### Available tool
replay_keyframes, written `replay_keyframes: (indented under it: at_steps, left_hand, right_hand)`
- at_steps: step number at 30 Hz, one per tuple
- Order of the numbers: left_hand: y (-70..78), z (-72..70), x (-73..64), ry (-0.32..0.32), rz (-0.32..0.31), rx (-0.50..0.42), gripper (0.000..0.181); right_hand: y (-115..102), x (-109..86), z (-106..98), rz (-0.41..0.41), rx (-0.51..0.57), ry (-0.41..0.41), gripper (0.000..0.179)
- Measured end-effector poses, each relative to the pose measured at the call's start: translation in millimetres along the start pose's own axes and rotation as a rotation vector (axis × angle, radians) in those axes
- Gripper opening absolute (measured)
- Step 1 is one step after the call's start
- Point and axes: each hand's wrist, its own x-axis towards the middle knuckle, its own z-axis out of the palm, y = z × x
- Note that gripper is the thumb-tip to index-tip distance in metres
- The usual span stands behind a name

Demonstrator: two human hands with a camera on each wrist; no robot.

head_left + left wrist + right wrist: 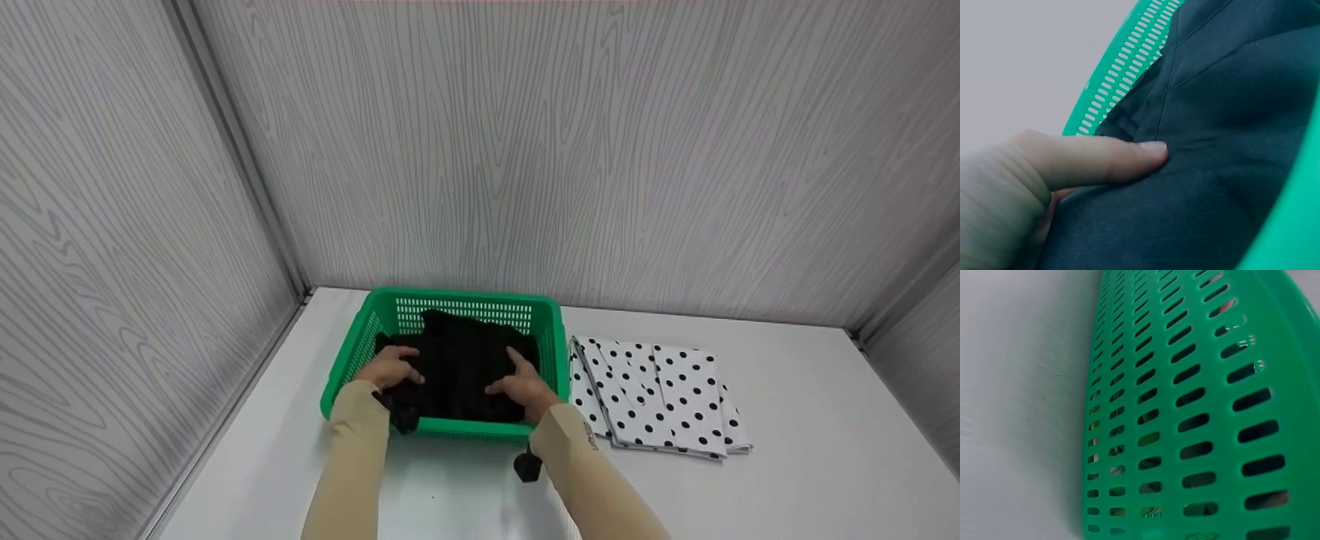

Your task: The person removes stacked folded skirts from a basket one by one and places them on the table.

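A folded black garment [461,375] with stitched seams lies in a green plastic basket [480,429]. At its left side, my left hand [388,367] grips the edge. In the left wrist view the thumb [1123,160] lies flat over the black fabric [1230,107], with a bit of finger beneath the fold. My right hand [527,386] is on the garment's right part, thumb and index finger spread over it; its other fingers are hidden and I cannot tell whether they hold it. The slotted basket wall [1162,399] fills much of the right wrist view, with bits of skin behind the slots.
Folded white fabric with black dots [667,397] lies on the white table [817,450], just right of the basket. Grey wood-grain panels [525,150] stand behind and to the left. A dark wrist device [528,466] hangs below the right wrist, near the basket's front.
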Motion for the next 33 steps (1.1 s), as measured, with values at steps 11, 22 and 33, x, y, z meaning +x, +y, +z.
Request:
replay_keyframes:
  at_steps: [11, 22, 33]
  left_hand:
    - [6.1, 4.8, -3.8, 0.054, 0.07, -0.076, 0.059]
    - [14.2, 1.4, -9.2, 0.093, 0.188, -0.103, 0.062]
    - [25.7, 5.4, -16.3, 0.127, 0.218, -0.134, 0.062]
  right_hand:
    - [-11, -7.3, -13, -0.147, -0.07, -0.048, 0.081]
    - [-25, -16.0, -27, -0.212, -0.039, -0.051, 0.08]
    - [-28, -23.3, -43, -0.256, -0.049, -0.052, 0.081]
